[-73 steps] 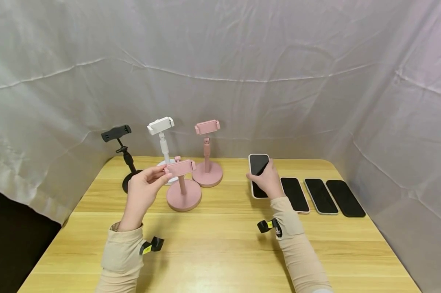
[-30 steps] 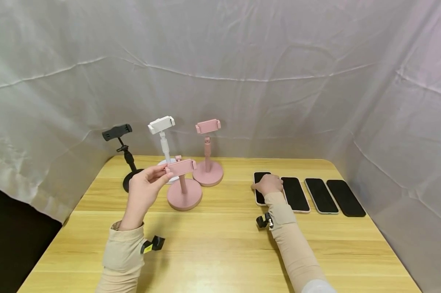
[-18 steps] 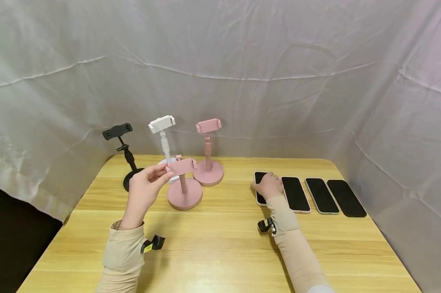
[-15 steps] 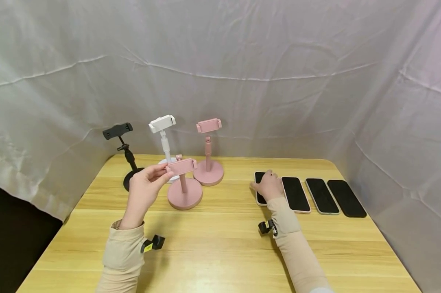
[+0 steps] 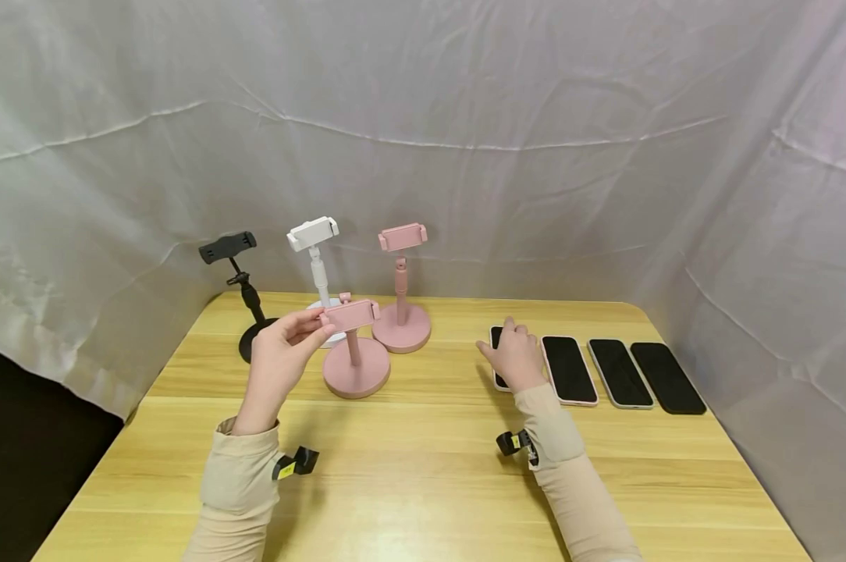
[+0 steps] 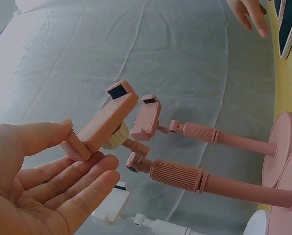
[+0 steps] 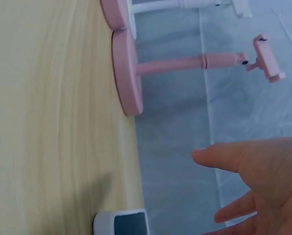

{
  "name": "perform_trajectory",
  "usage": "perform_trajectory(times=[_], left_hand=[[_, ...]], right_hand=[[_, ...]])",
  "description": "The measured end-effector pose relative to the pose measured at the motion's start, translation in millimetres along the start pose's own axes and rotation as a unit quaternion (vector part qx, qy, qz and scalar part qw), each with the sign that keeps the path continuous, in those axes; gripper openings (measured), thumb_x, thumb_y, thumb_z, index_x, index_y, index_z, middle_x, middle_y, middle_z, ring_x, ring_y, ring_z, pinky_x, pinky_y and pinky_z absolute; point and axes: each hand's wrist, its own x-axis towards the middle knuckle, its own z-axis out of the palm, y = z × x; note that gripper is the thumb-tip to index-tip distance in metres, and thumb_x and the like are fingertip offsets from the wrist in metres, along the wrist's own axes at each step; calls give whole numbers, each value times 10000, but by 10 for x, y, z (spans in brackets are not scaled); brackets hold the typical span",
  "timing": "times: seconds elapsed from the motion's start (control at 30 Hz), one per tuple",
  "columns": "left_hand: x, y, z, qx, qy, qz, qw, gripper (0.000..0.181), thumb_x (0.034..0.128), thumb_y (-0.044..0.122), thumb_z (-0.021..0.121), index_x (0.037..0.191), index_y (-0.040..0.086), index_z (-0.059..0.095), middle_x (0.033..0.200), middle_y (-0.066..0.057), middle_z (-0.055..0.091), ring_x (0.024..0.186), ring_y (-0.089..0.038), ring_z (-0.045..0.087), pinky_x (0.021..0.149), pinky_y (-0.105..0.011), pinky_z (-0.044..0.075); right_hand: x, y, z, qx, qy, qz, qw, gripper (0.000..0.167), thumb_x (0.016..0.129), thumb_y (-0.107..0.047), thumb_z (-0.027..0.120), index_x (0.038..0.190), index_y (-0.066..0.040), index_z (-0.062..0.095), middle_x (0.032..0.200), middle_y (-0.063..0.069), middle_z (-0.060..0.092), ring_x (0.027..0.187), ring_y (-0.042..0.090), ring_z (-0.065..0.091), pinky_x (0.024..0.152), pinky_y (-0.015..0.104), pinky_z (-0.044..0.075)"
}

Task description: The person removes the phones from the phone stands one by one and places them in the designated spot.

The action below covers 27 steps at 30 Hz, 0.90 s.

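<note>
My left hand [image 5: 279,368] pinches the near end of the clamp on the front pink phone stand [image 5: 356,370]. In the left wrist view, thumb and fingertips hold the edge of the pink clamp [image 6: 109,121], which is tilted on its joint. My right hand [image 5: 516,357] is over the leftmost phone [image 5: 496,339], a white-edged one lying flat and partly hidden. The right wrist view shows that hand's fingers spread and apart from the phone [image 7: 131,223]. Behind the front stand are a second pink stand [image 5: 401,328], a white stand [image 5: 319,269] and a black stand [image 5: 250,300].
Right of the covered phone lie a pink-edged phone [image 5: 569,371], a silver-edged phone [image 5: 620,373] and a black phone [image 5: 667,378], side by side. They are on a wooden table [image 5: 395,468]. A grey curtain [image 5: 465,156] hangs behind and at the sides.
The right hand set the white-edged phone down beside the others, let go, and has lifted slightly with its fingers spreading. The left hand has kept its pinch on the pink clamp.
</note>
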Motion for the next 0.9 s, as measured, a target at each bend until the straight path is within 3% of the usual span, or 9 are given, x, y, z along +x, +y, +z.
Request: perform_trajectory(times=[0.3,0.53,0.73,0.9], left_hand=[[2,-1,8,-42,-121,-32,9999,454,891,368,703,1257,104,652,1113,-155,715,1060,-258,684,826,-76,469],[10,-7,1,109,-137,115,9998,465,914,382,671,1294,119,623,1147,-134,710,1070,-254,676,887,-213,514],[7,-23,-13,192,-68,268,9994,464,930,395,647,1304,122,614,1172,-128,703,1066,-254,673,826,-125,476],[7,-16,-3,185,-8,296,9994,437,927,371,658,1286,124,629,1156,-128,707,1067,-248,672,866,-153,494]], right_hand=[[-45,-111,-41,497,120,18,9987,707,924,-465,616,1413,10,428,1322,292,541,1130,507,551,862,605,507],[-80,-170,-88,781,436,-235,9957,637,942,-427,606,1406,-15,459,1336,258,551,1199,463,537,922,584,496],[-117,-200,-128,957,666,-403,9924,594,951,-402,600,1389,-17,485,1316,252,566,1202,447,541,934,571,495],[-132,-215,-148,1030,769,-523,9903,582,956,-390,596,1391,-20,486,1320,252,564,1200,449,540,956,560,486]])
